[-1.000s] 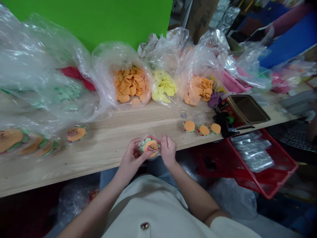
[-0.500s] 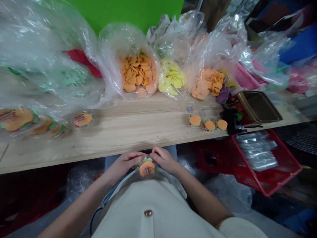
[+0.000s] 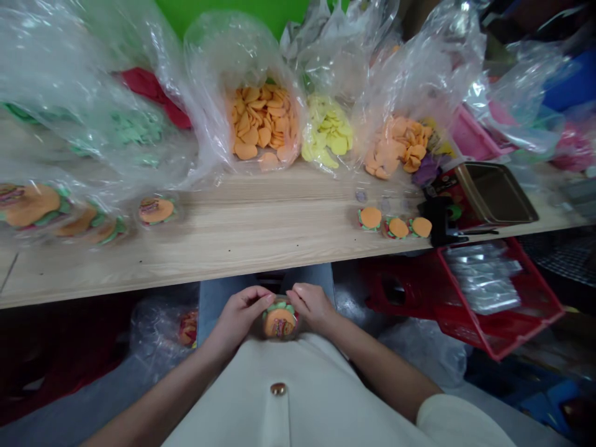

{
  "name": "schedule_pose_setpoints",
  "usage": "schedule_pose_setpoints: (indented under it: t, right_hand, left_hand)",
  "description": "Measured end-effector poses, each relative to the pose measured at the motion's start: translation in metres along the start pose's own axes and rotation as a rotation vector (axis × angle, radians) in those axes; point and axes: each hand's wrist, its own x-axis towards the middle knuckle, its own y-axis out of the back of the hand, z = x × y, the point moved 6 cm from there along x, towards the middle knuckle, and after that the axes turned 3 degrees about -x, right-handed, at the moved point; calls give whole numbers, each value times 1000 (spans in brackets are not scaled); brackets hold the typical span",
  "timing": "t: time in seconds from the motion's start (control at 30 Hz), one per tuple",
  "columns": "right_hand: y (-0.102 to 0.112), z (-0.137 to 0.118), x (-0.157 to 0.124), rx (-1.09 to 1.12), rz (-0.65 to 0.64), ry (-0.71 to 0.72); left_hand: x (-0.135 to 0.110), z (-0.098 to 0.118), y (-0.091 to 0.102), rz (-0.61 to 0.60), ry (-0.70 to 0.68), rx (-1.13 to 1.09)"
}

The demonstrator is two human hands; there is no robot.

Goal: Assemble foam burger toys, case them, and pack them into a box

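Two-handed pinch on my feed: left hand and right hand hold burger pack by its upper edge, near shirt, off the table. I'd press evenly, no bending.

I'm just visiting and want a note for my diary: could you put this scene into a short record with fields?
Held item: clear pack with a toy-like burger, label on its orange face
Left hand: gripping the pack's upper edge
Right hand: gripping the same edge, opposite side
Pack position: before the pale shirt, off the table
Back of table: orange pieces and yellow pieces in clear plastic bags
Table, right: three burger stacks
Below right: red crate holding shiny packets
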Motion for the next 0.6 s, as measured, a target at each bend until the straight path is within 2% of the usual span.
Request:
schedule_pose_setpoints:
  t: [0.13, 0.23, 0.3, 0.37, 0.43, 0.6]
  right_hand:
    - [9, -3, 14, 34, -100, -7]
    - [3, -3, 21, 178, -263, -19]
    - [-3, 1, 22, 263, -294, -17]
    - [-7, 9, 20, 311, -213, -34]
    - [-10, 17, 17, 350, -84, -87]
    - [-19, 24, 4, 429, 201, -267]
  left_hand:
    - [12, 3, -6, -62, 31, -53]
    - [16, 6, -10, -111, 51, -61]
    - [12, 5, -12, -146, 83, -132]
    - [3, 0, -11, -176, 130, -223]
    - [-6, -7, -7, -154, 167, -279]
    - [-10, -17, 7, 56, 176, -384]
